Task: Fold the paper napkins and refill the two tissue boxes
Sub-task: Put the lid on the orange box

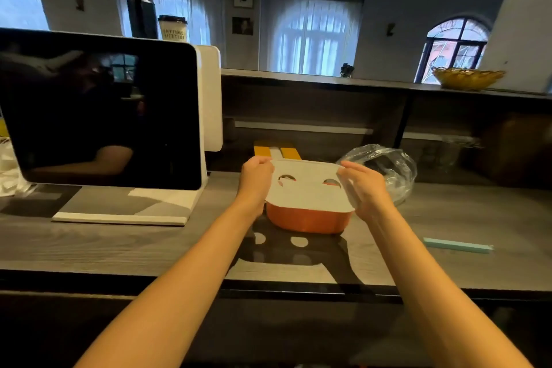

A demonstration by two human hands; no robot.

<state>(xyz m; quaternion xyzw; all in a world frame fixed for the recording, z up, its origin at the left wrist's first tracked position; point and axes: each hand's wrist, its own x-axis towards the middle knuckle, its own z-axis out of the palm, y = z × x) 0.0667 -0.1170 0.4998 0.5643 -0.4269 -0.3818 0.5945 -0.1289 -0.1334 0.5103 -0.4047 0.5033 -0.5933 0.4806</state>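
An orange tissue box (307, 219) sits on the grey wooden counter (119, 245) in front of me. Above it I hold a white lid (307, 191) with two round holes, tilted up toward me. My left hand (255, 181) grips its left edge and my right hand (363, 188) pinches its right edge. Behind the lid lies a second, yellow-and-white box (276, 152), mostly hidden. A crumpled clear plastic wrapper (385, 169) rests to the right of the boxes. No loose napkins show clearly.
A large dark screen on a white stand (101, 116) fills the left side. A pale green strip (458, 246) lies on the counter at right. A raised shelf behind holds a yellow basket (467, 78). White plastic bags (9, 170) sit at the far left.
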